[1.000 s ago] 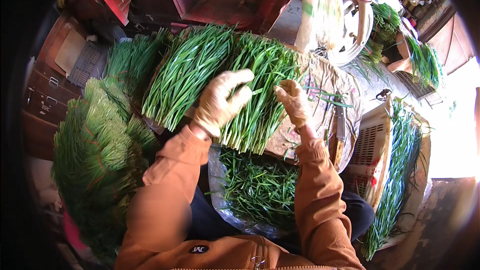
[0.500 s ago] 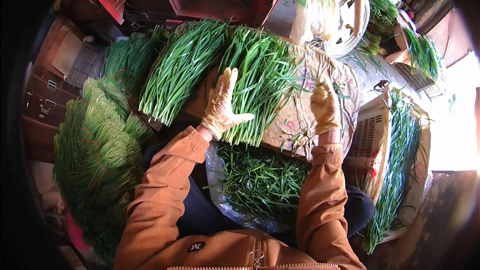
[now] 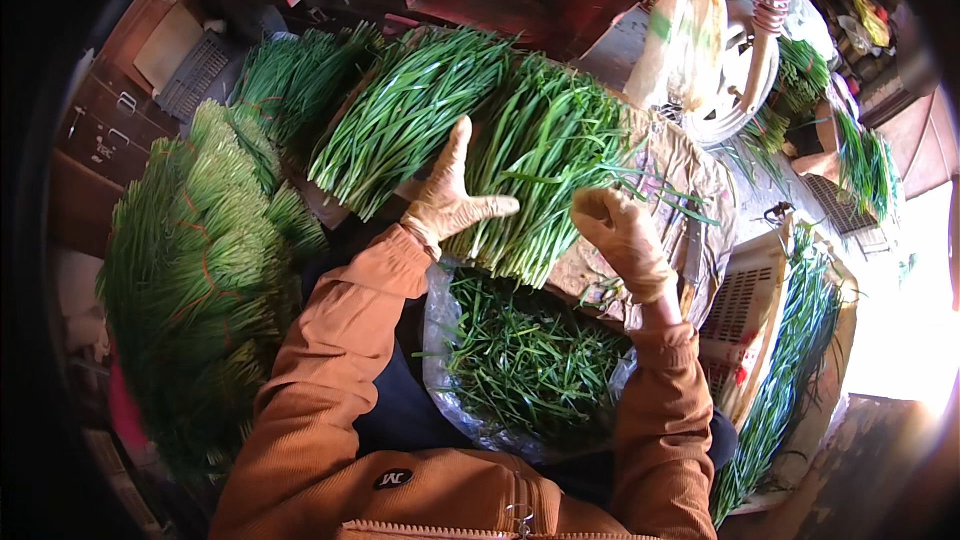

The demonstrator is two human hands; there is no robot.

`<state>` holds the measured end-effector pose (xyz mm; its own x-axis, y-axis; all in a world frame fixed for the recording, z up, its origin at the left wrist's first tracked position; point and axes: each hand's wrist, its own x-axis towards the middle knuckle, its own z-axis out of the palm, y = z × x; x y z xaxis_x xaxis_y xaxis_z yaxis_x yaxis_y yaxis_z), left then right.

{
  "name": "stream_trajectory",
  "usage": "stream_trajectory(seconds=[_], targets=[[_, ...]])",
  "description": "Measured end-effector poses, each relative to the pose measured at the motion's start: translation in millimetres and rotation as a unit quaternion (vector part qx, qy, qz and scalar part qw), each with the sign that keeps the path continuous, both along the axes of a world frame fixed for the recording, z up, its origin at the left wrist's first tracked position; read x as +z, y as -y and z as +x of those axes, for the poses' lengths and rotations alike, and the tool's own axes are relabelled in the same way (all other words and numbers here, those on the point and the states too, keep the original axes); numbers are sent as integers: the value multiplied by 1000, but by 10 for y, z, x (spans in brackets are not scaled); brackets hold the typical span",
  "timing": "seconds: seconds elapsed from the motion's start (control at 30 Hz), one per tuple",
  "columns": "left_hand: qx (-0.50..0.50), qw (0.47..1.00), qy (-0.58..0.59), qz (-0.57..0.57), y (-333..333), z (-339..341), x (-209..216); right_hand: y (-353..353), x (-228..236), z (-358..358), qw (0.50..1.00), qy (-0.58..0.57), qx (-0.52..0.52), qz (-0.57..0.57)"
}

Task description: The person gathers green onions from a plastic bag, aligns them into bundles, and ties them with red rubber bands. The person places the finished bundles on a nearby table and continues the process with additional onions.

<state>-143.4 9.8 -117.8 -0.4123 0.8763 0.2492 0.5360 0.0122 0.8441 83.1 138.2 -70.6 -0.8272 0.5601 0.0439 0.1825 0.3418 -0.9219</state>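
Observation:
Chinese chives lie in two loose piles on a cloth-covered work surface (image 3: 600, 270). My left hand (image 3: 450, 195), in a pale glove, rests with thumb and fingers spread against the left side of the right-hand pile (image 3: 545, 160). The other pile (image 3: 415, 110) sits farther left, its pale stem ends toward me. My right hand (image 3: 628, 235), gloved as well, is held just right of the nearer pile with fingers curled closed. Whatever it may hold is hidden. Loose chive leaves stick out just beyond its fingers. A slim, knife-like tool (image 3: 692, 255) lies right of that hand.
A plastic-lined container of chive scraps (image 3: 530, 350) stands before my lap. Tied chive bundles (image 3: 200, 240) are stacked at left, with another bundle (image 3: 300, 80) behind. At right stands a white crate (image 3: 745, 290) filled with chives. A white fan (image 3: 740, 70) and hanging sack (image 3: 680, 35) are beyond.
My right hand has come left and nearer, toward the right-hand pile, its fingers still curled. My left hand stays spread at the pile's left side. The view has shifted slightly.

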Motion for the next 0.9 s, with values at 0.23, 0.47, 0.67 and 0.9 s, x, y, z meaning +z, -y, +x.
stream_trajectory(seconds=[0.23,0.47,0.67,0.9], targets=[[38,973,-91,-210,27,142,-300,-289,-337,-775,870,26,6,492],[30,969,-73,-236,51,183,-296,-769,124,-790,996,-82,-41,4],[27,968,-87,-232,49,204,-199,-1639,50,-575,945,-140,-129,-264],[28,976,-63,-205,55,188,-148,-2011,338,197,830,-405,-281,-261]])
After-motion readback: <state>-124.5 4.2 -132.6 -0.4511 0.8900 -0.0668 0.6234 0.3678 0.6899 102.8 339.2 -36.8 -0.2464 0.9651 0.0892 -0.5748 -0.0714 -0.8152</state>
